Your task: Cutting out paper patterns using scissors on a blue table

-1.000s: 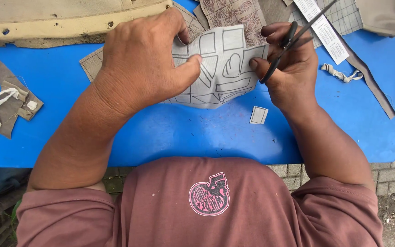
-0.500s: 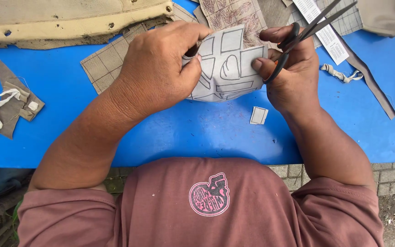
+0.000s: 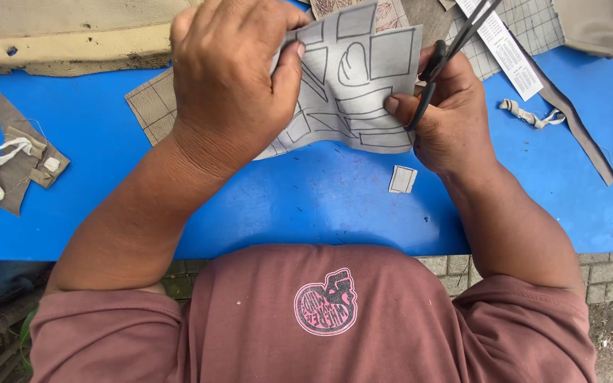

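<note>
My left hand [image 3: 228,71] grips the left side of a grey fabric sheet [image 3: 352,92] marked with drawn pattern outlines, thumb pressed on its face. My right hand [image 3: 448,117] holds black scissors [image 3: 455,42], fingers through the handles, blades pointing up and to the right past the sheet's right edge. The right thumb also touches the sheet's right edge. The sheet is lifted above the blue table [image 3: 306,206].
A small cut white piece [image 3: 402,179] lies on the table below my right hand. Brown fabric scrap with white cord [image 3: 19,159] lies at left. Beige foam and cloth [image 3: 58,35] at back left. A white printed strip [image 3: 509,53], white cord [image 3: 530,113] and dark strip [image 3: 576,131] at right.
Both hands have raised the sheet and shifted it toward the far side. My left hand moved right, over more of the sheet. The scissors tilted more upright.
</note>
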